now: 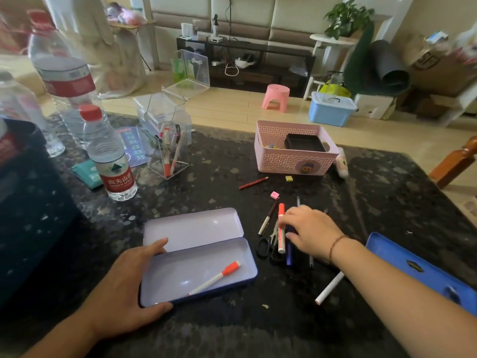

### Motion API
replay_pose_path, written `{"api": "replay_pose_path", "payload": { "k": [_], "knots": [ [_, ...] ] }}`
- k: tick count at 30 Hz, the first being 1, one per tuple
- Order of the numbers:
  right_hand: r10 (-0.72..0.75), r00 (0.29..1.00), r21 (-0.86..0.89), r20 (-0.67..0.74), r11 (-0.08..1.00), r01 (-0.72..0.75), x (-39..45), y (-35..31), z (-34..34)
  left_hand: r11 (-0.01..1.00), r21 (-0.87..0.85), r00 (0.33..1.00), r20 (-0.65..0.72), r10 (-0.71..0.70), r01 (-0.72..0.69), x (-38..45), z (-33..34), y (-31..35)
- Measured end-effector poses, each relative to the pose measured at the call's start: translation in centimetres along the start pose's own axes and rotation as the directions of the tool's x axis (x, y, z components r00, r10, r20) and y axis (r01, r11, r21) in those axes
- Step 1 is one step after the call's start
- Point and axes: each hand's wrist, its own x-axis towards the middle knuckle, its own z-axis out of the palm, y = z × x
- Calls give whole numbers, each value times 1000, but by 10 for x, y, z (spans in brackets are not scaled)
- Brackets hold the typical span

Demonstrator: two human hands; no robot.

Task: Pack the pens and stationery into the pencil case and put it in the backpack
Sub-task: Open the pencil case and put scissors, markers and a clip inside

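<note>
Open pencil case (pixel 198 257) near the surface's front edge, one marker (pixel 215 279) inside, left hand (pixel 124 288) gripping its left end. Right hand (pixel 311 232), fingers (pixel 286 223) closing narrowly around a red-capped marker (pixel 281 229) among loose pens and scissors (pixel 268 244).

The dark speckled tabletop (pixel 219 156) carries an open pencil case (pixel 198 257) under the left grip (pixel 124 293); scissors (pixel 268 244), pens and a red-capped marker (pixel 281 228) lie at the right grip (pixel 309 231), with a pink basket (pixel 291 161) well beyond.

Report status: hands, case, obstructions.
Left hand steadies open pencil case, one marker inside. Right hand on loose pens. Nothing blocking.
</note>
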Motion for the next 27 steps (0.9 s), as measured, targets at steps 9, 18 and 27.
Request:
{"api": "replay_pose_path", "payload": {
  "k": [9,18,27],
  "knots": [
    [65,996,162,54,984,-73,15,7,12,998,-22,997,-42,60,-61,1,3,-5],
    [-432,902,-281,-15,867,410,0,14,-13,996,-31,996,-53,77,-79,2,9,-10],
    [-300,836,86,-460,922,378,-9,-97,-22,996,-31,996,-34,82,-83,3,10,-12]
  ]
}}
